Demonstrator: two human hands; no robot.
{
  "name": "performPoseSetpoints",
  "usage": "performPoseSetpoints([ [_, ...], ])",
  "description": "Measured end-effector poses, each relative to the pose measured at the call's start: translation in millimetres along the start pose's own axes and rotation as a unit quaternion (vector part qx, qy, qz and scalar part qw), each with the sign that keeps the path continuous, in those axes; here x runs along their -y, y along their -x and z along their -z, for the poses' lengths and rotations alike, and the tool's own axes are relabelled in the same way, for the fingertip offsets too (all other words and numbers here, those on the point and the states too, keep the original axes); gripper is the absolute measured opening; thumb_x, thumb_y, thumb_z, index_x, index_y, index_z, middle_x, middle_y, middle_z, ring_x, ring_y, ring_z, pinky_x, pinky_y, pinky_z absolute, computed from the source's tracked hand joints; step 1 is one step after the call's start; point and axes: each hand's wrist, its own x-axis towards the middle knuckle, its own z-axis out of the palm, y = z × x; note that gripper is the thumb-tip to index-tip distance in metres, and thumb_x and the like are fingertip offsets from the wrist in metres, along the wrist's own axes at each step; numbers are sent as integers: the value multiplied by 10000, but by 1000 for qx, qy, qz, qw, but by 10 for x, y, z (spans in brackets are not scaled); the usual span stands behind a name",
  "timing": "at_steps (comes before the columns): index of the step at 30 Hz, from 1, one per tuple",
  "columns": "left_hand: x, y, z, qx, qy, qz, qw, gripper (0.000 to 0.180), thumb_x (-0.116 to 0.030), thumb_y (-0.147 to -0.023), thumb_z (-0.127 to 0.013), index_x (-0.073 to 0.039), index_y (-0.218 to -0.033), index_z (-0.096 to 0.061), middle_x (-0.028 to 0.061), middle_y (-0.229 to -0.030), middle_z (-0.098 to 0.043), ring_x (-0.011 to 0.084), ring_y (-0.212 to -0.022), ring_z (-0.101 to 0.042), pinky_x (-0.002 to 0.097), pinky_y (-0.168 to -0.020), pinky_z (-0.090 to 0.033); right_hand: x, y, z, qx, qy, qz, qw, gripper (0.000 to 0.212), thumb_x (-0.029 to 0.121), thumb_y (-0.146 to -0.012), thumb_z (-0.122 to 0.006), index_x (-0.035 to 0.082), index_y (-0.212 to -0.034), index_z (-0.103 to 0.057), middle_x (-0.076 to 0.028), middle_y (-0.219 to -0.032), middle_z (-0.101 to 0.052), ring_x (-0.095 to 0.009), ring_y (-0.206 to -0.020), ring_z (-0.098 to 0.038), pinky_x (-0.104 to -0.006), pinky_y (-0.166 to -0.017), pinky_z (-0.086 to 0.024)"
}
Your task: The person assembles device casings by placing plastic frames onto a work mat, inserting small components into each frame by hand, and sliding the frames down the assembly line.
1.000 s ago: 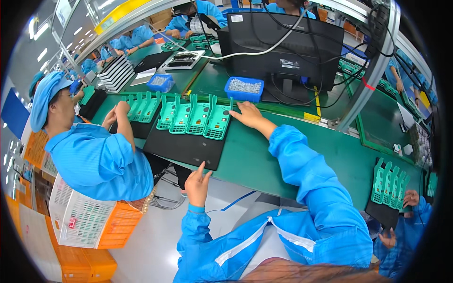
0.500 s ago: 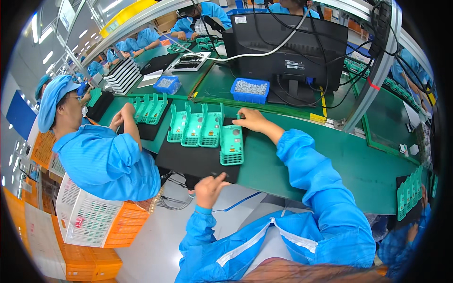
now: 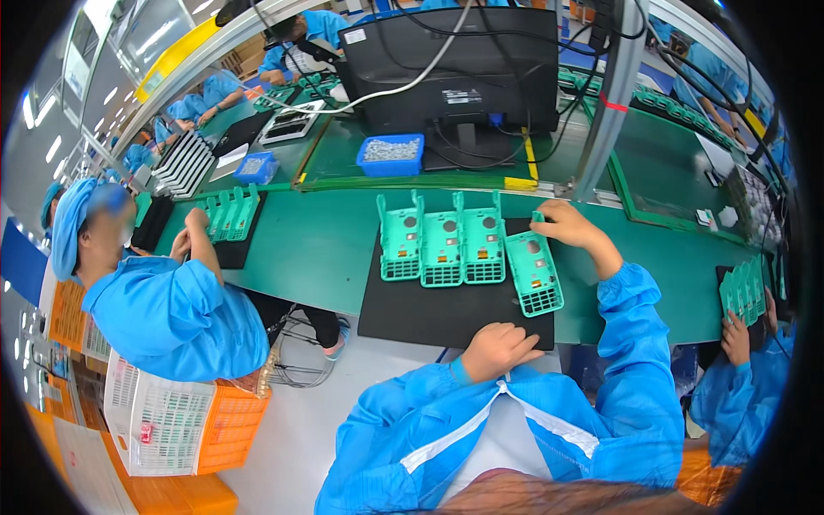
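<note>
My right hand [image 3: 568, 227] grips the raised top end of a green plastic housing [image 3: 534, 273], the rightmost on a black mat [image 3: 429, 316]. This housing lies tilted, its grid end toward me and over the mat. Three similar housings stand side by side to its left: one green housing [image 3: 400, 245], a middle housing [image 3: 441, 249] and another housing [image 3: 482, 245]. My left hand [image 3: 499, 350] is closed at the mat's front edge, fingers curled in; whatever it may hold is hidden.
A blue bin of small pale parts [image 3: 390, 153] stands behind the mat, before a black monitor [image 3: 451, 77]. A metal post [image 3: 605, 112] rises at right. A co-worker [image 3: 172, 292] handles green housings at left; another person's hand [image 3: 736, 337] touches housings at far right.
The view has shifted. The mat and its housings have slid right along the table. The right housing now tilts apart from the others. My left hand has moved right, its fingers curling in.
</note>
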Motion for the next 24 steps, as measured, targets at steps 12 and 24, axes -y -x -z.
performPoseSetpoints([
  [12,986,-98,368,120,-174,197,957,336,-319,-807,-669,-165,-1106,-667,76,-646,-519,252,-596,-566,379,-520,-447,51,373,-74,-87,-154,-162,971,592,155,-741,-701,-13,-1263,-477,-205,-1125,-571,-219,-936,-596,-312,-715,-498],
  [24,1396,273,593,29,-287,298,910,251,-284,-834,-651,-101,-998,-703,101,-635,-571,276,-573,-584,392,-488,-442,-160,-197,-263,-104,-119,-84,984,474,50,-736,-605,-24,-1193,-504,-233,-1127,-578,-403,-1055,-545,-423,-906,-444],
])
